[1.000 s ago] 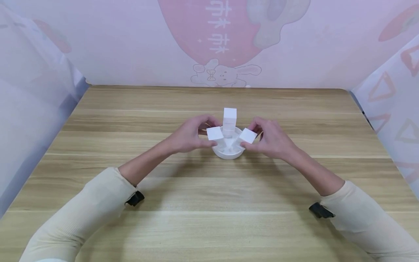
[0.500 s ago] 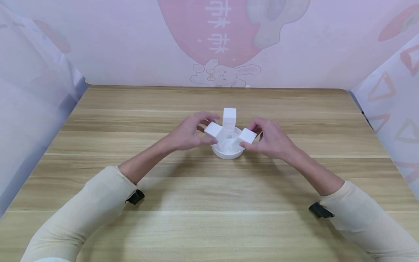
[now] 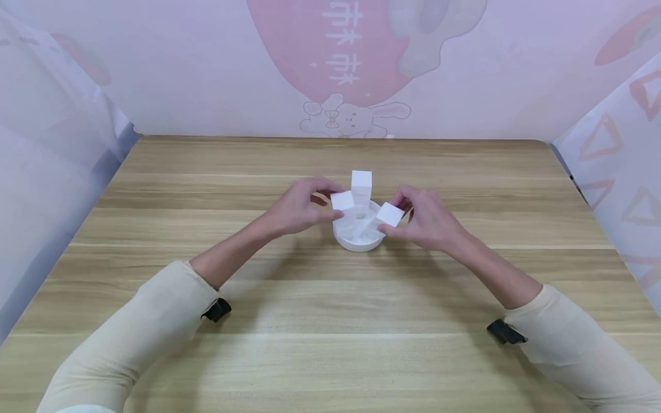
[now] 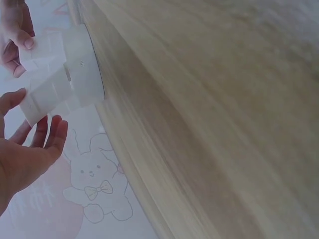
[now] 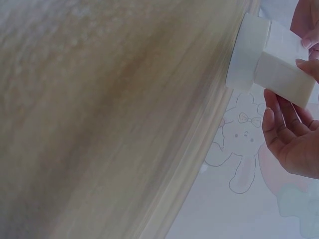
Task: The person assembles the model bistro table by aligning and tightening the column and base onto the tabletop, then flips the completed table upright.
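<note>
A round white base (image 3: 360, 245) with a low rim stands on the table, and three white rectangular blocks rise from it. My left hand (image 3: 299, 207) pinches the left block (image 3: 343, 201) between thumb and fingers. In the left wrist view this block (image 4: 47, 94) leans, its lower end at the base (image 4: 84, 64). My right hand (image 3: 431, 219) grips the right block (image 3: 389, 214), which tilts outward. The right wrist view has the right block (image 5: 284, 64) with its lower end against the base (image 5: 246, 52). Upright at the back is the third block (image 3: 361, 184), which neither hand touches.
The wood-grain table (image 3: 330, 344) reaches back to a pale pink backdrop (image 3: 206, 69) with a printed rabbit. Patterned white side sheets (image 3: 46, 143) hang along both edges. A small black clip-like piece (image 3: 217, 310) sits under each sleeve.
The left block has turned and shifted slightly back toward the third block, with my left hand following it. My right hand and the right block stay nearly still.
</note>
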Demonstrator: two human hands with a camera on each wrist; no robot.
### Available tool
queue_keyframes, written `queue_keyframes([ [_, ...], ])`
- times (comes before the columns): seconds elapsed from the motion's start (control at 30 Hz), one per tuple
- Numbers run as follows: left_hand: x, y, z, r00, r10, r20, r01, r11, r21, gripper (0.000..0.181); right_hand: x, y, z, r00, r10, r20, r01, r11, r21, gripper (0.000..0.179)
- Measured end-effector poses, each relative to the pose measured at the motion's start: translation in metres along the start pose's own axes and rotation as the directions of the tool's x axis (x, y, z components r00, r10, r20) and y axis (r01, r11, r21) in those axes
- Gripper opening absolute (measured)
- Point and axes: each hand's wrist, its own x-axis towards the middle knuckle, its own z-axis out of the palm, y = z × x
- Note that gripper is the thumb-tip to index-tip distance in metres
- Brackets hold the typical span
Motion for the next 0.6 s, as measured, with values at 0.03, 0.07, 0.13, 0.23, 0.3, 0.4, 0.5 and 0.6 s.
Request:
queue_keyframes([
  [0.03,0.0008,-0.0003,0.0,1.0,0.008,0.011,-0.008,1.0,-0.01,0.039,0.0,0.0001,0.0001,1.0,0.0,0.0,0.0,1.0,0.001,0.036],
  [0.07,0.0015,-0.0006,0.0,1.0,0.015,0.019,-0.015,1.0,-0.023,0.039,0.0001,0.0002,0.0001,1.0,-0.001,-0.001,0.001,1.0,0.001,0.036],
  [0.13,0.0027,-0.0015,0.0,0.999,0.025,0.029,-0.024,0.999,-0.046,0.04,0.0001,0.0002,0.0002,1.0,-0.001,-0.002,0.001,1.0,0.001,0.036],
  [0.23,0.0035,-0.0026,-0.0001,0.999,0.025,0.029,-0.023,0.998,-0.055,0.04,0.0001,0.0006,0.0003,1.0,-0.001,-0.003,0.001,1.0,0.0,0.036],
  [0.3,0.0037,-0.0025,0.0,1.0,0.013,0.018,-0.012,0.998,-0.057,0.039,0.0,0.001,0.0005,1.0,0.001,-0.004,-0.001,1.0,-0.001,0.036],
  [0.4,0.0036,-0.0012,0.0011,1.0,-0.02,-0.018,0.019,0.999,-0.036,0.043,0.0001,0.0009,0.0006,1.0,0.01,-0.003,-0.01,1.0,-0.005,0.036],
  [0.5,0.0029,0.0009,0.0029,0.996,-0.057,-0.063,0.057,0.998,0.012,0.048,0.0003,0.0007,0.0005,1.0,0.019,0.0,-0.019,1.0,-0.007,0.036],
  [0.6,0.0029,0.0017,0.0062,0.993,-0.08,-0.092,0.086,0.994,0.066,0.051,0.0004,0.0003,0.0002,1.0,0.023,0.003,-0.023,1.0,-0.006,0.037],
])
